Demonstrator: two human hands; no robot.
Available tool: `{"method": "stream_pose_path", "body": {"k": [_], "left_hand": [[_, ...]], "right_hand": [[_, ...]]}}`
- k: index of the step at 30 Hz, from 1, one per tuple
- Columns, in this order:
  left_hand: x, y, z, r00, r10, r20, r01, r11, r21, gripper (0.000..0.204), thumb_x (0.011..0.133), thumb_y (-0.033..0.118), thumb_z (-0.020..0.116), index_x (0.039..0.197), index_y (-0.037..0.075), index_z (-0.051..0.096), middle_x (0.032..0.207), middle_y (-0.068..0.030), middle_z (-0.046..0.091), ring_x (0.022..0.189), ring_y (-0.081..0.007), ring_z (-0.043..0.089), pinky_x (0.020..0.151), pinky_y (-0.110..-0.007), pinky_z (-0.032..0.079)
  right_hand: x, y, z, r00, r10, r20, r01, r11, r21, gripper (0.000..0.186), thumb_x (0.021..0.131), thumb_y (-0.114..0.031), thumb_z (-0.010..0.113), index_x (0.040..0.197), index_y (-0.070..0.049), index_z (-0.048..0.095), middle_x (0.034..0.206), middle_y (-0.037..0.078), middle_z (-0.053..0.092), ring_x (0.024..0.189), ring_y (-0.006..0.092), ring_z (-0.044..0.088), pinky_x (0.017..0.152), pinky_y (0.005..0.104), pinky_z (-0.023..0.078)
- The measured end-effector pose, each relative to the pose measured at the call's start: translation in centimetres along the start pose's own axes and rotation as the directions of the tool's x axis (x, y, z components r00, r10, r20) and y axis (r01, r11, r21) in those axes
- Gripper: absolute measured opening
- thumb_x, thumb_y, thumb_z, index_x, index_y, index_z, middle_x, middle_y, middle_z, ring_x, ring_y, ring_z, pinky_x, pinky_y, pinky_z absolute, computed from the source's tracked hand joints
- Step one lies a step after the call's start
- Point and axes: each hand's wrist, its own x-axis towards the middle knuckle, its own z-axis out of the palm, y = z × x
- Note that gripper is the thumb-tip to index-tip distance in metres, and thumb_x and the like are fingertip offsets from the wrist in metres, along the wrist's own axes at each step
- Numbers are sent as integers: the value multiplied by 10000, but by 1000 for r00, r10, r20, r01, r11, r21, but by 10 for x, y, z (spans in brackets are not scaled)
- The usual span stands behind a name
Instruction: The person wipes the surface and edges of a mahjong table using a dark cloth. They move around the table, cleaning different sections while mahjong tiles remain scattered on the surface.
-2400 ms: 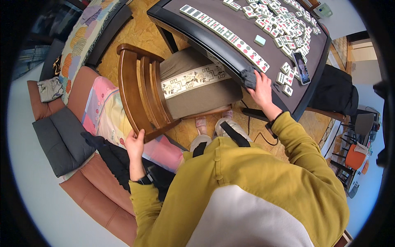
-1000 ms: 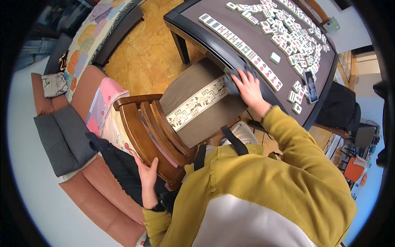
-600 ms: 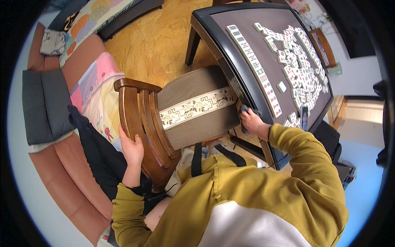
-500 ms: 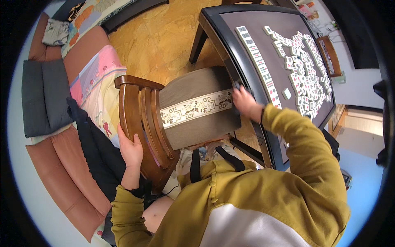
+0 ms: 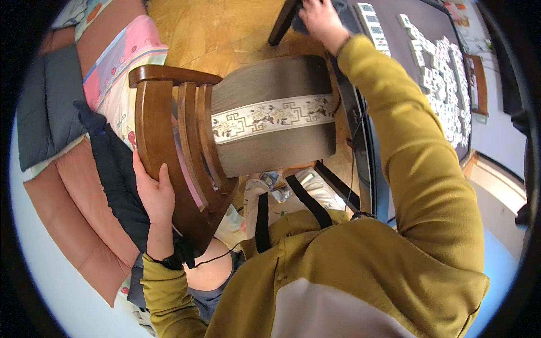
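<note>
My left hand point(image 5: 154, 194) grips the outer edge of the wooden chair back point(image 5: 147, 112). The chair's brown cushion point(image 5: 270, 143), with a pale floral band, faces the black-edged table point(image 5: 389, 14). High in the view, my right hand point(image 5: 325, 25) holds a dark grey cloth point(image 5: 344, 14) against the table's edge near its corner; its fingertips are partly cut off by the picture's rim. White tiles lie on the grey tabletop, in a row point(image 5: 372, 28) and in a jumbled heap point(image 5: 445, 84).
A pink leather sofa point(image 5: 79, 203) runs along the left, with a grey cushion point(image 5: 48, 107), a patterned sheet point(image 5: 121, 62) and dark clothing point(image 5: 107, 169). A cable point(image 5: 220, 256) hangs by my body. Tan floor point(image 5: 208, 31) shows behind the chair.
My right hand has moved up along the table's edge toward the far corner with the cloth. My left hand stays on the chair back. The camera view has shifted.
</note>
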Motion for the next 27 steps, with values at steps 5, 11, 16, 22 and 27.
{"method": "stream_pose_path", "body": {"k": [5,11,16,22,27], "left_hand": [[3,-3,0,997,81,-4,-81,995,55,679,928,-20,635,1525,-49,314,1451,-276,505,1321,-397,529,1111,-401,411],[6,-14,3,998,66,16,-66,998,-10,701,922,-3,647,1521,-83,292,1479,-312,455,1356,-426,477,1150,-397,359],[9,-16,4,989,135,53,-134,991,-18,703,925,-6,632,1521,-101,270,1497,-303,432,1397,-402,433,1171,-380,324],[10,-29,4,981,183,67,-179,982,-66,714,933,-4,619,1533,-100,242,1506,-305,425,1390,-397,447,1165,-377,337],[17,-41,6,979,198,52,-197,980,-15,714,936,24,625,1540,-82,260,1456,-313,491,1350,-392,495,1141,-374,365]], "right_hand": [[-228,-53,-57,931,-235,280,195,967,162,436,937,-340,582,1326,-155,651,1398,54,581,1380,270,423,1170,604,299],[-445,-126,-122,820,-363,443,229,917,327,263,899,-318,594,1070,-205,759,1178,-32,646,1268,200,469,1151,528,284],[-528,-150,-142,594,-508,623,269,856,441,267,912,-325,631,1119,-236,775,1240,-71,656,1325,194,444,1176,526,227],[-437,-147,-124,691,-352,631,273,936,223,362,927,-356,618,1243,-217,729,1388,-24,610,1416,241,404,1195,561,199],[-408,-151,-113,871,-74,486,-6,987,162,312,912,-335,586,1153,-202,733,1277,-16,624,1334,221,428,1184,544,233]]}}
